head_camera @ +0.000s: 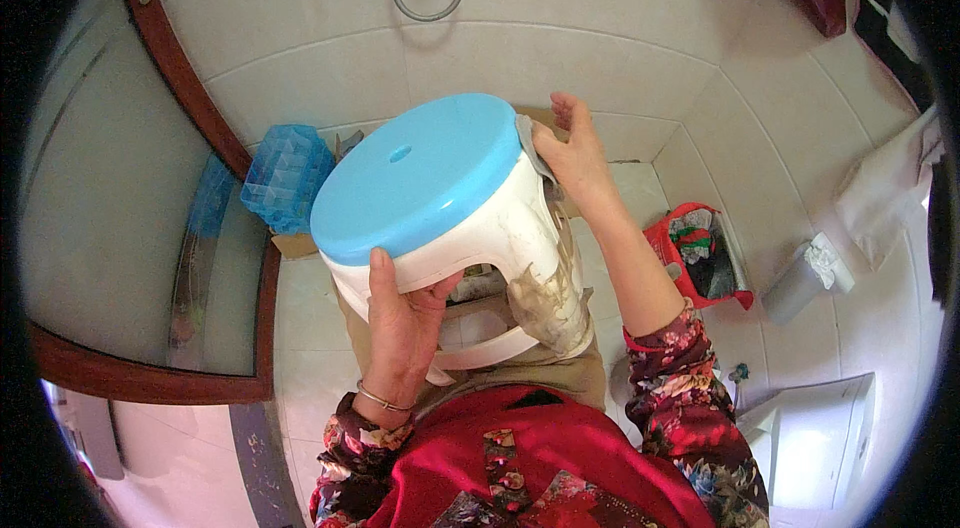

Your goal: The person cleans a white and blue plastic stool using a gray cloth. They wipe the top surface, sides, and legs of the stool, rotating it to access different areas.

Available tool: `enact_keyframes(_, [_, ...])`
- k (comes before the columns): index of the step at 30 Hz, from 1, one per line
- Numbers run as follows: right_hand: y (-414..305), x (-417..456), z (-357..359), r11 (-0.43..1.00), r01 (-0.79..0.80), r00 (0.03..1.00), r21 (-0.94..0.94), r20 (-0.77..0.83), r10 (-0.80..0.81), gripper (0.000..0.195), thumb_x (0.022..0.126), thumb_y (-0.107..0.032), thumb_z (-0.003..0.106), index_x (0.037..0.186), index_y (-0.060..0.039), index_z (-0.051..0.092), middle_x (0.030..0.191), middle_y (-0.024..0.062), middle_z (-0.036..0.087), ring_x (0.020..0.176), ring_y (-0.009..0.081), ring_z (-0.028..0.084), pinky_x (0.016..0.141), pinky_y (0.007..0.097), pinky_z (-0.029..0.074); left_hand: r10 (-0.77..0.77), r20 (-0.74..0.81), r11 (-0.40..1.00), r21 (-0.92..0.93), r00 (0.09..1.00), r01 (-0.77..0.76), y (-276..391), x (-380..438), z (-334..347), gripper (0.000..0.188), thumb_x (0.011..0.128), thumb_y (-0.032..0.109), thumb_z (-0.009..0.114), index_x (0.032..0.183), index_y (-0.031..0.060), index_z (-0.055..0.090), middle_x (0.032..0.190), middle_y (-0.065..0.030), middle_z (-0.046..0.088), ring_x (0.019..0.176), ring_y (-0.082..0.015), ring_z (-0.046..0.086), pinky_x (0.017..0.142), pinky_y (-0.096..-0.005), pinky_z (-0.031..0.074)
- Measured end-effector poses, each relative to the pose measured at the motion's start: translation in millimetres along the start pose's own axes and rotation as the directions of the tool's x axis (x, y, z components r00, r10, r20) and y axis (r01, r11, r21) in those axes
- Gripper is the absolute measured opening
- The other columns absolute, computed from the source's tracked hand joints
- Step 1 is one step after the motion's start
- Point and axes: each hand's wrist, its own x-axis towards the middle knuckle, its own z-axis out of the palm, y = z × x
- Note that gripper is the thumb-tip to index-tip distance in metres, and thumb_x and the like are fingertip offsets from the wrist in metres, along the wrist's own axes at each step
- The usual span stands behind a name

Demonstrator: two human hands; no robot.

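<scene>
A plastic stool (pixel 420 175) with a round blue seat and white legs is tilted in front of my body. My left hand (pixel 405 325) grips its near rim, thumb up against the seat edge and fingers under the white skirt. At the far right edge of the seat, my right hand (pixel 574 149) presses a grey cloth (pixel 531 145) to the stool's side, with fingers partly raised. Brownish peeling or dirt marks the near right leg (pixel 551 303). A white curved crossbar (pixel 487 349) shows between the legs.
Blue clear plastic crates (pixel 287 175) stand on cardboard at the left, beside a wood-framed glass door (pixel 150 190). To the right are a red bag (pixel 697 258), a grey bin (pixel 795 292) and a white toilet (pixel 817 445). A shower hose (pixel 427 16) hangs on the tiled wall.
</scene>
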Motion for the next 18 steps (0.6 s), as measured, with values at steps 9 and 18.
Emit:
enact_keyframes(9, [-25,-28,-5,0.931,0.344,0.937,0.125,-0.109,-0.331,0.006,0.077,-0.005,0.060,0.080,-0.0002,0.057,0.082,0.0083,0.058,0.075,0.0192,0.055,0.068,0.0293,0.044,0.020,0.027,1.000,0.000,0.999,-0.020,-1,2,1,0.052,0.094,0.043,0.041,0.131,0.0072,0.033,0.126,-0.0108,0.048,0.111,-0.0246,0.053,0.087,-0.0374,0.051])
enact_keyframes(18, [-59,-65,-11,0.773,0.634,0.772,0.021,0.032,-0.635,0.017,0.072,-0.005,0.065,0.087,-0.0019,0.058,0.091,0.0125,0.059,0.087,0.0311,0.055,0.076,0.0375,0.045,0.015,0.019,0.999,-0.029,1.000,-0.015,3,5,7,0.050,0.094,0.042,0.041,0.128,0.0062,0.036,0.122,-0.0103,0.051,0.107,-0.0232,0.055,0.088,-0.0364,0.051])
